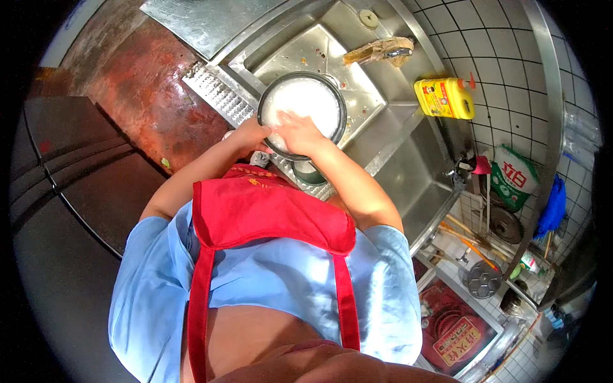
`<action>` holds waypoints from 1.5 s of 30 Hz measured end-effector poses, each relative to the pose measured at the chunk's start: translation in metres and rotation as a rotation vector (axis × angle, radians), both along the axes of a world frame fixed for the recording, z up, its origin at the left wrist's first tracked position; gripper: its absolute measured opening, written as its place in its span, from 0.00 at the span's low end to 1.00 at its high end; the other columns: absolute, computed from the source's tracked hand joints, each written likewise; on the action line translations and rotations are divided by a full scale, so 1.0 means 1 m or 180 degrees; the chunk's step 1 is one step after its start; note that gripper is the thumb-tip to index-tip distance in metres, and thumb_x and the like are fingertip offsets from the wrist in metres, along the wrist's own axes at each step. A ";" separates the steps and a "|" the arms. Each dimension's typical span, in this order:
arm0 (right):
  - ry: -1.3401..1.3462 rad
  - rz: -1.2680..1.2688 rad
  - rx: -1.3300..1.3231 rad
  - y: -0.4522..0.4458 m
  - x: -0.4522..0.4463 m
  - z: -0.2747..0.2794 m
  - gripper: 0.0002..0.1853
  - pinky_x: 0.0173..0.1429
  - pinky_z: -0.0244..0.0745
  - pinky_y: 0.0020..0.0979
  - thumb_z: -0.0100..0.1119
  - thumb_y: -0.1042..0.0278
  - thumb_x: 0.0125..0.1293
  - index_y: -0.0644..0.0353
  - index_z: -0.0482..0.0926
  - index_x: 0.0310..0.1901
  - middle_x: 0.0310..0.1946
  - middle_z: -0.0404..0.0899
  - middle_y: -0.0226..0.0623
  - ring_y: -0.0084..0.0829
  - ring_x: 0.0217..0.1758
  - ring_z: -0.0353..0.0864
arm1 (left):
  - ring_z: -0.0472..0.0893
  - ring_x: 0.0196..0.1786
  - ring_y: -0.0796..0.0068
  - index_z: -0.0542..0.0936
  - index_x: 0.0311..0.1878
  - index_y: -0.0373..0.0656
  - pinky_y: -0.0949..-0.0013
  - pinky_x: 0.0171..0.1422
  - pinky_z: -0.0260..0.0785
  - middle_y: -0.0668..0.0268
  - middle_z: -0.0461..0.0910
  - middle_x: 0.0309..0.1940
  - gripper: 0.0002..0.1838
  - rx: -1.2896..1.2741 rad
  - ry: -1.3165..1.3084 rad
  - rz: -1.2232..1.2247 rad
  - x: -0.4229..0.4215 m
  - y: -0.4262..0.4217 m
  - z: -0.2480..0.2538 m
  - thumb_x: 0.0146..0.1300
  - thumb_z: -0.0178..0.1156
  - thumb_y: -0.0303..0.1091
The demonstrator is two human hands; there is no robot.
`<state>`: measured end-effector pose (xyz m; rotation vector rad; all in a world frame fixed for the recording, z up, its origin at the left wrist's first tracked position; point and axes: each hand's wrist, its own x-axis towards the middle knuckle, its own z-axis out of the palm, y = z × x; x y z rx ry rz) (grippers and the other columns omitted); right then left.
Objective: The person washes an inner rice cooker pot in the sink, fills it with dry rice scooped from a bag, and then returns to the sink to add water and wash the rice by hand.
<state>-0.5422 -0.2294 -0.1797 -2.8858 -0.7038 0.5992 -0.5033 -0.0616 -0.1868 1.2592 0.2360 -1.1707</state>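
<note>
Apron: red (274, 214), worn over a light blue shirt (163, 293); observed nearest.
Left hand: (251, 136) at the left near side of the pot, fingers bent and pinching its rim.
Right hand: (299, 132) inside the pot, fingers somewhat apart and lowered to the white contents (297, 99); fingertips partly obscured, so whether they pinch anything cannot be told.
Pot: round, dark-rimmed (345, 116), at the near side of the left basin, between the arms' reach; its support is not visible.
Green container: (311, 175) just on the near side of the pot, partly covered by it.
Ridged metal strip: (220, 94) left of the pot, beside the reddish floor (143, 83).
Left basin: stainless steel (367, 89), beyond the pot, small scraps on its bottom.
Right basin: stainless steel (415, 182), beside the left one, to the right.
Brown scrubber: (377, 51) on the far side of the left basin, lying flat.
Yellow jug: red-capped (444, 98), far right, near the tiled wall (504, 83).
Green-and-white bag: (513, 177) right, near the same wall.
</note>
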 end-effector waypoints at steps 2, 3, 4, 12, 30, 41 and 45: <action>-0.0044 -0.0302 0.0267 0.005 0.009 -0.022 0.16 0.52 0.70 0.40 0.49 0.63 0.57 0.57 0.76 0.46 0.51 0.72 0.48 0.43 0.53 0.73 | 0.78 0.39 0.65 0.65 0.57 0.38 0.67 0.32 0.77 0.56 0.72 0.46 0.22 0.0006 -0.0138 -0.0029 0.001 0.000 0.004 0.56 0.46 0.25; 0.0364 -0.0330 0.0046 0.006 0.014 -0.019 0.16 0.52 0.70 0.39 0.48 0.63 0.57 0.58 0.77 0.44 0.48 0.74 0.47 0.42 0.51 0.75 | 0.78 0.39 0.65 0.65 0.57 0.37 0.67 0.32 0.77 0.56 0.73 0.46 0.22 0.0008 -0.0199 -0.0048 0.000 0.000 0.006 0.56 0.46 0.25; 0.0773 -0.0360 -0.0181 0.006 0.021 -0.016 0.16 0.52 0.71 0.38 0.46 0.64 0.56 0.59 0.78 0.42 0.44 0.77 0.47 0.41 0.48 0.77 | 0.77 0.38 0.64 0.65 0.57 0.37 0.67 0.32 0.77 0.56 0.73 0.45 0.22 0.0073 -0.0192 -0.0060 0.000 0.001 0.008 0.56 0.46 0.25; 0.1062 -0.1200 -0.0117 -0.007 0.031 -0.054 0.16 0.53 0.70 0.36 0.45 0.67 0.53 0.64 0.81 0.37 0.40 0.79 0.48 0.41 0.45 0.78 | 0.77 0.37 0.64 0.63 0.58 0.37 0.65 0.30 0.77 0.55 0.73 0.45 0.24 0.0043 -0.0099 -0.0023 0.002 -0.001 0.004 0.55 0.47 0.24; 0.0770 -0.1269 0.0097 -0.009 -0.007 0.044 0.22 0.57 0.68 0.41 0.51 0.72 0.53 0.61 0.68 0.52 0.62 0.58 0.51 0.54 0.59 0.63 | 0.77 0.41 0.65 0.65 0.56 0.34 0.67 0.32 0.76 0.56 0.72 0.47 0.22 0.0229 -0.0078 -0.0166 0.006 -0.001 0.007 0.56 0.47 0.26; -0.0504 -0.3430 0.2308 -0.063 -0.008 0.039 0.10 0.33 0.74 0.26 0.51 0.73 0.61 0.56 0.78 0.43 0.33 0.80 0.37 0.24 0.28 0.79 | 0.77 0.35 0.68 0.66 0.55 0.37 0.72 0.28 0.74 0.58 0.75 0.40 0.20 -0.0046 -0.0105 -0.0128 0.006 -0.004 0.019 0.57 0.46 0.27; -0.0806 -0.4025 0.2926 -0.069 -0.011 0.026 0.09 0.32 0.72 0.23 0.49 0.72 0.64 0.59 0.78 0.43 0.31 0.80 0.33 0.18 0.25 0.75 | 0.77 0.32 0.68 0.67 0.54 0.35 0.72 0.26 0.73 0.58 0.76 0.38 0.20 0.0060 -0.0032 -0.0098 0.006 -0.005 0.014 0.56 0.46 0.26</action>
